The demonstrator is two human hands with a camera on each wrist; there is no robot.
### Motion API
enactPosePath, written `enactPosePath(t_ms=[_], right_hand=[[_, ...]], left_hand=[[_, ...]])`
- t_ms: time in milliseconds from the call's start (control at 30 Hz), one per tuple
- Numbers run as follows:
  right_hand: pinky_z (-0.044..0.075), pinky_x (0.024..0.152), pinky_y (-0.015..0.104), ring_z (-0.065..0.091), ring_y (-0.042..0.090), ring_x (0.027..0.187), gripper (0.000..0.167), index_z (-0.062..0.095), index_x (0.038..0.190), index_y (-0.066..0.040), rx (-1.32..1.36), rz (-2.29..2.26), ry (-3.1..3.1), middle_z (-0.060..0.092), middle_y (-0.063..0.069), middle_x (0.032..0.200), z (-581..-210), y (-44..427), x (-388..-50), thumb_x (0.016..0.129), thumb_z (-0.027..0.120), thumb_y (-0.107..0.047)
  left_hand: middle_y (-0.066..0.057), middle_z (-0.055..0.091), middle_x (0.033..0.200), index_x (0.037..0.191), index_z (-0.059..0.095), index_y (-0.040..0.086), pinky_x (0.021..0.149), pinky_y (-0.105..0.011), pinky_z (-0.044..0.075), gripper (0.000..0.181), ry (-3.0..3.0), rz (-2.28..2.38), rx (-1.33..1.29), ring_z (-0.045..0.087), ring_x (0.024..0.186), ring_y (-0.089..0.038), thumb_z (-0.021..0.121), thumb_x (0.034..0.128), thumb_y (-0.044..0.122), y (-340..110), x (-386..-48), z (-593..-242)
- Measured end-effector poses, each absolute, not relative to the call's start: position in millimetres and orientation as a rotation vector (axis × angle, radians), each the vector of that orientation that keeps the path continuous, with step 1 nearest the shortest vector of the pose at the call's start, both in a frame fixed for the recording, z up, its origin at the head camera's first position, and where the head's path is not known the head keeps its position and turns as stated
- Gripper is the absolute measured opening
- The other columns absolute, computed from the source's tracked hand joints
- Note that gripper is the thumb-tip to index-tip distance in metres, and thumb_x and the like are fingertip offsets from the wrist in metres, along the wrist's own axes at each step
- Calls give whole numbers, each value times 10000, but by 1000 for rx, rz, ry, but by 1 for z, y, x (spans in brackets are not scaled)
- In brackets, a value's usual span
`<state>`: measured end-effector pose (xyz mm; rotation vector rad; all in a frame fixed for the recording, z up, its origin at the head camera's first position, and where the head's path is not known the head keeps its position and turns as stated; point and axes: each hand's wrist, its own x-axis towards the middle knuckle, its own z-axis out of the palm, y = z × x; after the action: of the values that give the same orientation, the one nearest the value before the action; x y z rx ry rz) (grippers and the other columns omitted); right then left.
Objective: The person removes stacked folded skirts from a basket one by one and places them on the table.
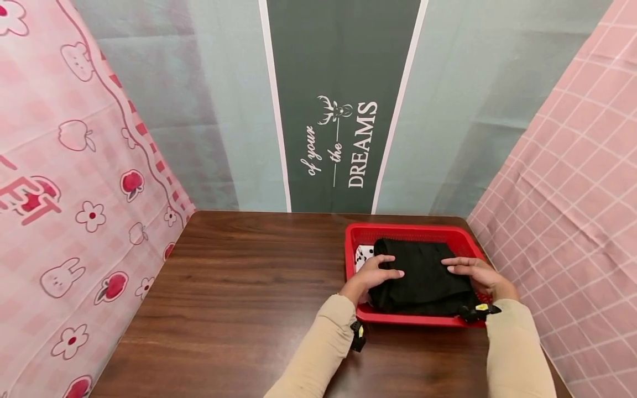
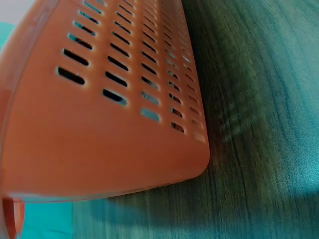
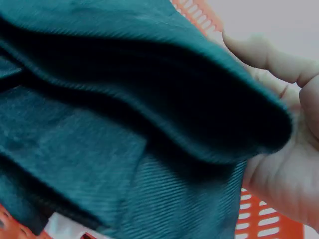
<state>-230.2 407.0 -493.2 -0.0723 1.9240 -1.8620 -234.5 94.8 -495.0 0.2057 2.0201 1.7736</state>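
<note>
A folded black cloth [image 1: 423, 273], its kind not clear, lies inside a red plastic basket [image 1: 408, 319]. My left hand [image 1: 370, 276] reaches over the basket's near left side, and its thumb and forefinger extend onto the cloth's left part. On the opposite side, my right hand [image 1: 480, 273] rests along the cloth's right edge with fingers fairly straight. Seen from the right wrist, the thick layered folds of the cloth [image 3: 99, 129] sit against that palm. The left wrist view holds only the basket's slotted outer wall [image 2: 99, 129]; the left hand is out of it.
White fabric with black spots [image 1: 364, 254] shows beneath the cloth at the basket's left. The basket stands on the right of a brown wooden table [image 1: 239, 287]. Pink patterned curtains [image 1: 577, 182] flank both sides, and a grey-green curtain [image 1: 328, 55] hangs behind.
</note>
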Motion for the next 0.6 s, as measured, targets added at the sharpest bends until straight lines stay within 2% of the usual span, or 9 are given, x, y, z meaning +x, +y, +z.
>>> enactPosePath(t_ms=[267, 400, 600], right_hand=[[515, 738, 295, 630, 143, 858, 273, 650, 1173, -94, -132, -1897, 2088, 649, -39, 1025, -485, 402, -233, 935, 529, -33], [520, 709, 283, 636, 132, 833, 290, 650, 1174, -102, -170, -1930, 2132, 644, -49, 1025, -478, 400, -230, 924, 539, -5], [530, 650, 302, 652, 163, 764, 335, 626, 1203, -121, -183, -2031, 2071, 649, 2, 978, -465, 396, -222, 918, 533, 28]], left_hand=[[14, 522, 1256, 1197, 632, 215, 926, -342, 390, 500, 2163, 1882, 236, 427, 1180, -156, 791, 730, 135, 100, -239, -499], [34, 512, 1267, 1193, 634, 238, 929, -332, 389, 512, 2176, 1902, 260, 416, 1196, -146, 792, 726, 99, 99, -238, -495], [49, 516, 1258, 1191, 637, 242, 912, -324, 398, 525, 2170, 1936, 282, 430, 1175, -129, 795, 717, 82, 96, -237, -486]])
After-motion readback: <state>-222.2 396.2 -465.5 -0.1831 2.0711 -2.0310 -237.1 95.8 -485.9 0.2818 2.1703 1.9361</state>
